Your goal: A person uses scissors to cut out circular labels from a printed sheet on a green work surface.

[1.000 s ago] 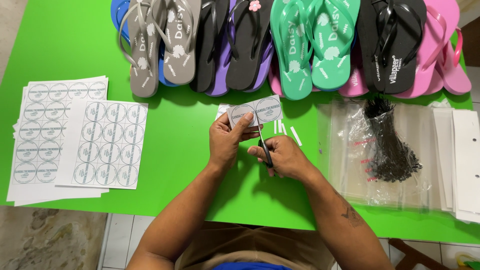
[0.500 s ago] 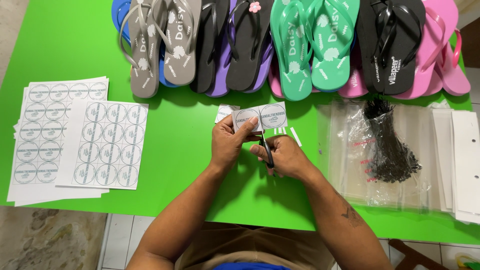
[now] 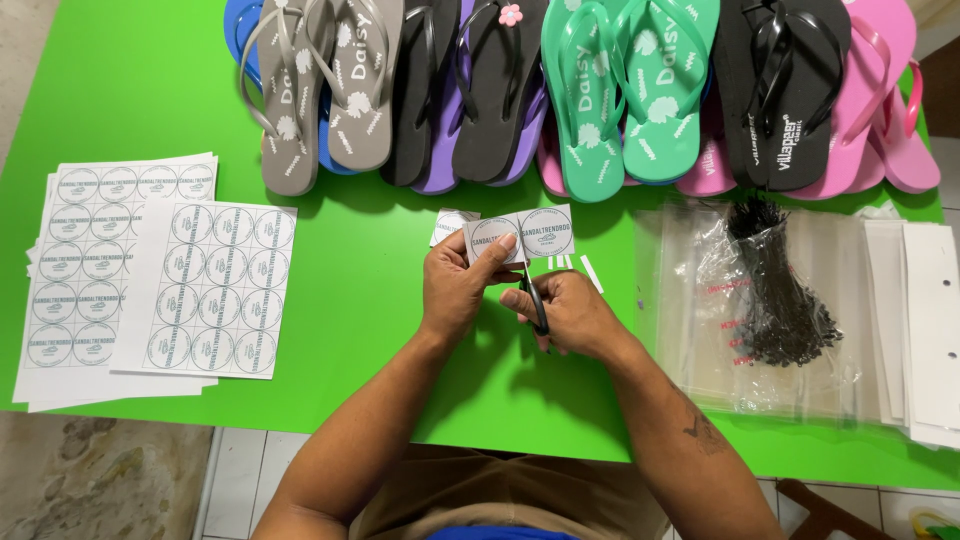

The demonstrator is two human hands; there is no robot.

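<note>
My left hand (image 3: pixel 458 287) pinches a small paper strip (image 3: pixel 518 238) printed with two round labels, held just above the green table (image 3: pixel 350 300). My right hand (image 3: pixel 565 312) grips dark scissors (image 3: pixel 535 300), their blades pointing up at the strip's lower edge between the two circles. A separate cut label piece (image 3: pixel 447 224) lies on the table behind the strip. Thin white paper offcuts (image 3: pixel 578 268) lie just right of my hands.
Sheets of round printed labels (image 3: pixel 150 280) lie stacked at the left. A row of flip-flops (image 3: pixel 560 90) in grey, black, purple, teal and pink lines the far edge. Clear plastic bags (image 3: pixel 770 310) with a bundle of black ties and white card strips (image 3: pixel 925 320) sit at the right.
The label strip has shifted slightly right and up in my left hand, and the scissors have come up under it.
</note>
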